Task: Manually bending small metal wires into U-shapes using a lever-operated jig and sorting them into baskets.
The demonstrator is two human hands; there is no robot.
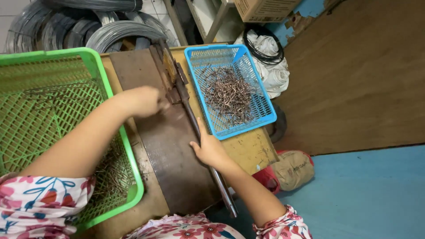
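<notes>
Green plastic basket (116, 95), far left, holds thin wire pieces. Left hand (144, 101), curled nearly closed, pinches something small against the rusty metal plate (170, 146); what it grips cannot be told. Just past those fingertips stands the hinged cutter head (173, 79). Right hand (210, 150), fingers wrapped shut, grips the lever handle (207, 152) (a long steel bar, grey and worn) at mid-length. Judged stiff and heavy, the bar is best held lower down, nearer its free end. Beyond its thumb, a blue basket (265, 117) contains bent brown wire pieces (228, 95).
</notes>
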